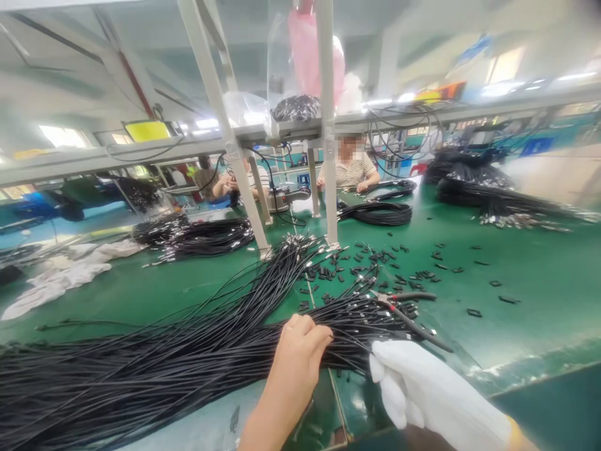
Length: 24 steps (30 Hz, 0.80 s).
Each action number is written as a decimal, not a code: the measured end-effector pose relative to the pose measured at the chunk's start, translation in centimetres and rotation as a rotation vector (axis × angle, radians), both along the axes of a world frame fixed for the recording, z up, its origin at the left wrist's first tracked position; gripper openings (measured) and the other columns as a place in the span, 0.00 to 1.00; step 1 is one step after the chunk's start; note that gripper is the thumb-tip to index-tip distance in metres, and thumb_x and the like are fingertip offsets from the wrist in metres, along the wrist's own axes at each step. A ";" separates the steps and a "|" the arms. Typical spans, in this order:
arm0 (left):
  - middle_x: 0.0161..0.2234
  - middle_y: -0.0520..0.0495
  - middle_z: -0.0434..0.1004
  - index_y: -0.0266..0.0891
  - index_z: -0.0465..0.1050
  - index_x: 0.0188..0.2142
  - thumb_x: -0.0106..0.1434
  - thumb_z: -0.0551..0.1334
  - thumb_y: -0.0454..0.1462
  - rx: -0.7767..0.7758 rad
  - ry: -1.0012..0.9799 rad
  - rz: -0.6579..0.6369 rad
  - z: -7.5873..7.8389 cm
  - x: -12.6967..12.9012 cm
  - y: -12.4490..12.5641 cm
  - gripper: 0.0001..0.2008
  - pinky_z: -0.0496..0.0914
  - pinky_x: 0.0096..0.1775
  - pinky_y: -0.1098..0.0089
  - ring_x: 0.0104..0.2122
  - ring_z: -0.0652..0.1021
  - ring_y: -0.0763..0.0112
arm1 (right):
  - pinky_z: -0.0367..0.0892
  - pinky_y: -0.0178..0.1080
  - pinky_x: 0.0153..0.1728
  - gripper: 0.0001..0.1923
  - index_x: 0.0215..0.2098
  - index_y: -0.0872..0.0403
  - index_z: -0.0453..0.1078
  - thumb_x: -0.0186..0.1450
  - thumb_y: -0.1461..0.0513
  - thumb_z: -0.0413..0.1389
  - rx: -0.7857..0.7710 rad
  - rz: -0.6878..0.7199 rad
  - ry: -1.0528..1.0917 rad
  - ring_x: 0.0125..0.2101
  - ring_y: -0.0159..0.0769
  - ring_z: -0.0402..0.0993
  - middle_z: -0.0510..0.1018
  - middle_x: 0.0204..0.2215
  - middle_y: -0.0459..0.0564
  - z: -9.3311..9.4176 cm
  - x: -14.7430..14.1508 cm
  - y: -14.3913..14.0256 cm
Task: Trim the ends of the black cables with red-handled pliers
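Observation:
My bare left hand [300, 347] rests over a thick bundle of black cables [211, 351], its fingers bent and closed on a cable there; their undersides are hidden. Just to the right is my right hand [413, 382] in a white glove, thumb and fingertips pinched together at the bundle's edge. What sits in that pinch is too small to make out. Pliers with dark handles [413, 313] lie on the cable ends, beyond my right hand. Metal connectors show at those ends. Small black plastic pieces [370, 257] are scattered beyond the bundle.
Metal shelf posts [331, 188] rise from the green table [539, 326]. Coiled black cables [380, 213] lie beyond, with more bundles [488, 188] at right and coils [211, 237] at left. White cloth [70, 269] lies far left. Two people [350, 169] work across the table.

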<state>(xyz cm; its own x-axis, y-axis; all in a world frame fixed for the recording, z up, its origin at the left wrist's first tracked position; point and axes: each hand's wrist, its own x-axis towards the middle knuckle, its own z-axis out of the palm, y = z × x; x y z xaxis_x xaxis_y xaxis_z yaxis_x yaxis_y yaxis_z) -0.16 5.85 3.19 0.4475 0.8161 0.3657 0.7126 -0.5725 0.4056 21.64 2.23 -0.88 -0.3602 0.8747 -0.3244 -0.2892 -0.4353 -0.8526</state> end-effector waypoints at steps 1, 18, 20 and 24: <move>0.34 0.45 0.74 0.38 0.79 0.39 0.75 0.56 0.33 -0.012 -0.007 -0.004 -0.2 -0.1 -0.1 0.13 0.69 0.42 0.60 0.38 0.73 0.60 | 0.57 0.31 0.19 0.25 0.33 0.53 0.73 0.67 0.40 0.54 0.015 -0.029 0.012 0.17 0.30 0.66 0.71 0.16 0.46 -0.1 -0.2 0.0; 0.34 0.46 0.77 0.44 0.80 0.37 0.75 0.56 0.38 -0.049 -0.036 -0.131 -2.2 -1.6 1.5 0.14 0.70 0.42 0.63 0.37 0.75 0.62 | 0.75 0.51 0.47 0.21 0.58 0.52 0.70 0.71 0.52 0.59 0.286 -0.021 -0.193 0.49 0.44 0.76 0.75 0.55 0.54 0.5 2.4 0.6; 0.34 0.47 0.77 0.45 0.80 0.36 0.74 0.57 0.37 -0.054 -0.061 -0.112 -2.0 -1.7 1.6 0.13 0.70 0.42 0.62 0.36 0.75 0.62 | 0.76 0.50 0.46 0.20 0.57 0.52 0.71 0.71 0.52 0.59 0.302 -0.038 -0.268 0.47 0.42 0.76 0.75 0.54 0.54 1.0 3.0 0.7; 0.36 0.46 0.76 0.44 0.79 0.36 0.74 0.56 0.37 0.015 -0.082 0.048 0.5 -0.9 2.5 0.13 0.69 0.42 0.61 0.39 0.75 0.59 | 0.73 0.40 0.36 0.15 0.42 0.50 0.74 0.72 0.48 0.56 0.321 -0.122 -0.435 0.34 0.34 0.75 0.79 0.37 0.48 1.6 5.1 1.0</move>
